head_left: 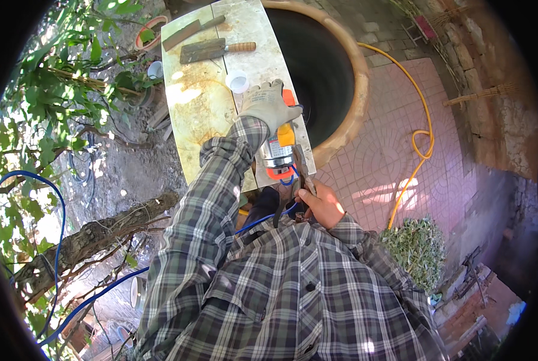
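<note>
A pale, stained board point(194, 129) reaches toward me from the top of the view. My left hand point(266, 105), in a grey glove, grips a silver and orange power tool point(278, 150) with a yellow part and a blue cord, on the board's near right. My bare right hand point(324, 203) has its fingers closed on a dark, narrow metal piece point(300, 165) beside the tool's near end; its exact shape is unclear. A cleaver with a wooden handle point(202, 52), another dark blade point(182, 34) and a white cup point(238, 82) lie farther up the board.
A large dark-bellied jar with a brown rim point(356, 78) stands under the board's right side. A yellow hose point(424, 138) crosses pink paving. Leafy plants and a branch point(82, 240) with blue cords fill the left. Cut greenery point(413, 253) lies at the lower right, near a brick wall.
</note>
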`<control>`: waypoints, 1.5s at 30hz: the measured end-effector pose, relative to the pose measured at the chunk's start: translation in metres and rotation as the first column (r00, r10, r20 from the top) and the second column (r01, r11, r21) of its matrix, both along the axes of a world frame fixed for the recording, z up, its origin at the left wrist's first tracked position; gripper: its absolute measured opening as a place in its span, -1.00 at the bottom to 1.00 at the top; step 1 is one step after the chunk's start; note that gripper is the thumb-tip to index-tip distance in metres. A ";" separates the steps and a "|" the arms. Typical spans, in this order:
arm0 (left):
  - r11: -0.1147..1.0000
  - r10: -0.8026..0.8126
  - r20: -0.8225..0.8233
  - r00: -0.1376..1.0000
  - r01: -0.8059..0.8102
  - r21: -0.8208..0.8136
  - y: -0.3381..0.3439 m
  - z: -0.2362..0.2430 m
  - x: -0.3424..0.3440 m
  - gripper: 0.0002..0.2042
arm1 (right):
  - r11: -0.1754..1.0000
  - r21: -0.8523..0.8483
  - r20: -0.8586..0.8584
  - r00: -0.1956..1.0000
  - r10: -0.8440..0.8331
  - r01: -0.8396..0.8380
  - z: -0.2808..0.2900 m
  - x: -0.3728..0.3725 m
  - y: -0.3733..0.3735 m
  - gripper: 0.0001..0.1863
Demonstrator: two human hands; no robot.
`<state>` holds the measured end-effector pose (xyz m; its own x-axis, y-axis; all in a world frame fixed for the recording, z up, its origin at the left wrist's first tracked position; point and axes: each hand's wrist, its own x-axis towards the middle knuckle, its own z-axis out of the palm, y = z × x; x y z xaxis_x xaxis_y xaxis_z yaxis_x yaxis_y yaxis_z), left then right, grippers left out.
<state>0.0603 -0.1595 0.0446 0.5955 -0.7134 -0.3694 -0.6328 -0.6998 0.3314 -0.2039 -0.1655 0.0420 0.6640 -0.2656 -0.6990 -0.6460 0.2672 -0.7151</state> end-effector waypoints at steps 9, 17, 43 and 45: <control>0.999 -0.013 0.034 0.999 0.011 0.037 -0.008 -0.006 0.002 -0.33 | 0.877 -0.472 0.139 0.975 0.175 -0.090 -0.025 -0.004 -0.006 -0.74; 0.997 -0.079 0.033 0.996 0.080 -0.012 -0.010 -0.017 -0.002 -0.43 | 0.679 -0.734 0.271 0.908 0.320 -0.020 -0.021 0.002 0.006 -0.61; 0.927 0.088 -0.090 0.992 -0.115 -0.356 0.009 -0.048 0.000 -0.54 | 0.768 0.603 -0.043 0.971 -0.237 0.214 -0.020 0.023 0.001 -0.85; 0.920 0.074 -0.035 0.997 -0.081 -0.384 0.008 -0.046 -0.004 -0.55 | 0.499 0.855 0.050 0.934 -0.355 0.144 -0.016 0.018 0.000 -0.89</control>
<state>0.0566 -0.1520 -0.0014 0.6503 -0.7546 -0.0876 -0.5725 -0.5626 0.5964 -0.1855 -0.1655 0.0258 0.8112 0.1846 -0.5548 -0.3300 0.9278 -0.1739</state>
